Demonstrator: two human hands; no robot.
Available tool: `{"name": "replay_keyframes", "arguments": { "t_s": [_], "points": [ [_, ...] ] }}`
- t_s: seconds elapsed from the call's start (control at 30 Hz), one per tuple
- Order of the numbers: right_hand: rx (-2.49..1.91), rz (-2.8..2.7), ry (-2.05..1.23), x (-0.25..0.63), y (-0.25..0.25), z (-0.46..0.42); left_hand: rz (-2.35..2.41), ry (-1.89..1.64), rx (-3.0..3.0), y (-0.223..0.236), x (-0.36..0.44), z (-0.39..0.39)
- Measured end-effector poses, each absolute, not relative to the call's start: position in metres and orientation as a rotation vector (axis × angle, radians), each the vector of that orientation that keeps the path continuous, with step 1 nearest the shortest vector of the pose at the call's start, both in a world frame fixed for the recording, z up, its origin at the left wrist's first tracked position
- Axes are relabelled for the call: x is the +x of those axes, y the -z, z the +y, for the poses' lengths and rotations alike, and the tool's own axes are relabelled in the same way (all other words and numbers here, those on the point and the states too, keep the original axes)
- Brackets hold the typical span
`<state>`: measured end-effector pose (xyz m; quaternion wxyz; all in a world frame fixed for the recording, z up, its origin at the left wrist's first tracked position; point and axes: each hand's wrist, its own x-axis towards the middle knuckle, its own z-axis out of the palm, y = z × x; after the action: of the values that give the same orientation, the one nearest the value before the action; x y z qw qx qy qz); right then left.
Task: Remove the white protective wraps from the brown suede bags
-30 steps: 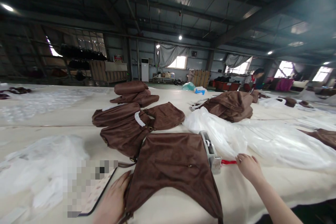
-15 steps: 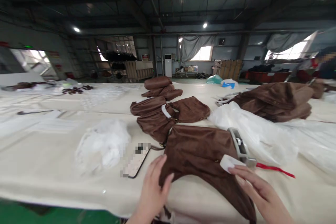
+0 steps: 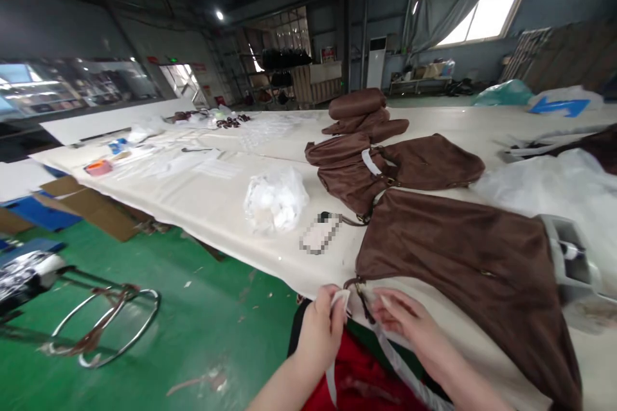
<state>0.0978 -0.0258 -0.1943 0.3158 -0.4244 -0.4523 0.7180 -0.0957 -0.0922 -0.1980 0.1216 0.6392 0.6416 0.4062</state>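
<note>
A brown suede-like bag point(image 3: 448, 237) lies flat near the table's front edge. At its left corner a small metal clasp point(image 3: 359, 289) joins a strap point(image 3: 393, 350) that hangs off the edge in whitish wrapping. My left hand point(image 3: 322, 327), left of the clasp, is closed on a white strip point(image 3: 340, 298) that stands up between thumb and fingers. My right hand point(image 3: 402, 314) is just right of the clasp, its fingers pinched together at the pale wrapping; what they hold is blurred.
More brown bags point(image 3: 395, 160) are piled behind. A phone point(image 3: 321, 233), a crumpled clear plastic bag point(image 3: 274, 199) and a grey tape dispenser point(image 3: 569, 250) lie around the bag. Plastic sheeting point(image 3: 540, 186) covers the right. Cardboard boxes point(image 3: 96, 205) and a metal-framed stool point(image 3: 106, 321) stand left.
The view has turned left and down. My right hand has left the bag's right side, where it held a white piece, and joined my left hand at the bag's left corner.
</note>
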Motion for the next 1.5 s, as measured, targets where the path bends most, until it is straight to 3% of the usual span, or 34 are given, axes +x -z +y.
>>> {"name": "replay_keyframes", "arguments": {
  "t_s": [0.1, 0.27, 0.43, 0.7, 0.93, 1.17, 1.5],
  "points": [
    [-1.110, -0.696, -2.150, 0.077, 0.212, -0.017, 1.933, -1.107, 1.594, 0.196, -0.118, -0.096],
    [-1.061, -0.403, -2.163, 0.057, 0.216, -0.009, 1.759, -1.118, 1.702, 0.206, -0.130, -0.085],
    [-1.051, -0.356, -2.159, 0.062, 0.213, -0.014, 1.651, -1.084, 1.827, 0.220, -0.111, -0.063],
    [-1.047, -0.484, -2.113, 0.072, 0.214, -0.038, 1.468, -1.021, 1.597, 0.178, -0.080, -0.086],
    [-1.015, -0.566, -2.222, 0.076, 0.211, -0.044, 1.187, -1.134, 1.466, 0.189, -0.090, -0.097],
    [-0.920, -0.677, -2.187, 0.088, 0.198, -0.040, 1.323, -1.144, 1.243, 0.203, -0.126, -0.104],
    [-0.888, -0.722, -2.008, 0.087, 0.197, -0.036, 1.383, -0.928, 1.537, 0.198, -0.123, -0.108]
  ]
}}
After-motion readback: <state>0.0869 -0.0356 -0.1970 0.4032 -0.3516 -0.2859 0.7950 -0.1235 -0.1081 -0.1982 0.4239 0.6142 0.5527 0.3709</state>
